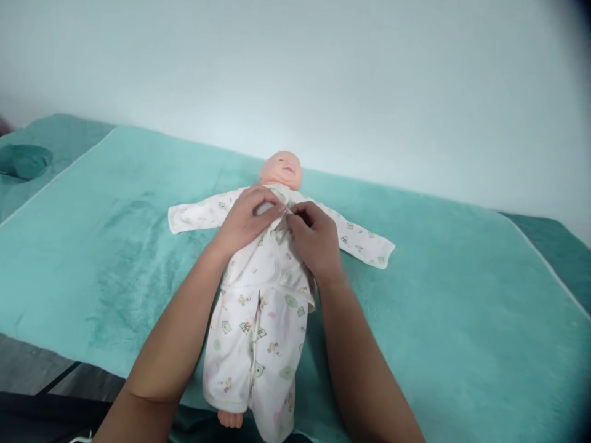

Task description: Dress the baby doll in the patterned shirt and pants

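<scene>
A baby doll [281, 167] lies face up on a teal towel [415, 295], dressed in a white printed baby suit [253, 320] with sleeves spread out to both sides. My left hand [247, 218] rests on the doll's chest, fingers closed on the suit's front flap near the collar. My right hand [314, 237] pinches the opposite edge of the suit at the same spot, fingertips meeting those of the left. One bare doll foot [229, 419] pokes out of the left trouser leg at the towel's near edge.
The towel covers a table against a pale wall [323, 74]. A dark green cushion [23, 161] lies at the far left on a darker green cloth [60, 132]. Dark floor shows below the table's near left edge.
</scene>
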### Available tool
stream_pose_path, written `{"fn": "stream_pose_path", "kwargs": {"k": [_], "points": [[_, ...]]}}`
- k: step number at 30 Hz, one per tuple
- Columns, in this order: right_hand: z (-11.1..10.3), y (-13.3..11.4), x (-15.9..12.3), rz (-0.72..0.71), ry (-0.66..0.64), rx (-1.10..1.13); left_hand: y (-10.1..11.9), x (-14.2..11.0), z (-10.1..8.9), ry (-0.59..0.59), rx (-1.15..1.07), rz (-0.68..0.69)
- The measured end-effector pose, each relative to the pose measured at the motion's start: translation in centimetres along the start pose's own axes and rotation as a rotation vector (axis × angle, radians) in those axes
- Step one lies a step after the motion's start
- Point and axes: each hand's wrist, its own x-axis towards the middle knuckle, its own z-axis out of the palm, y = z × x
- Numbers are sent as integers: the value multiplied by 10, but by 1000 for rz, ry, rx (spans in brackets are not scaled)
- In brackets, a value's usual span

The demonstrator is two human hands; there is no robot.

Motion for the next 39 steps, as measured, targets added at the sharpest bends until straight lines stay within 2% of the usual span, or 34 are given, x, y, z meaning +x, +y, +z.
{"fn": "stream_pose_path", "kwargs": {"k": [4, 7, 21, 39], "points": [[-4, 5, 2, 151, -3, 301, 0, -1, 0, -1, 19, 27], [-5, 8, 3, 172, -41, 385, -1, -1, 0, 0, 20, 45], [-5, 17, 7, 129, -75, 346, -6, -2, 0, -26, -9, 23], [-7, 25, 8, 51, -141, 307, -10, -1, 2, 11, -86, -41]]}}
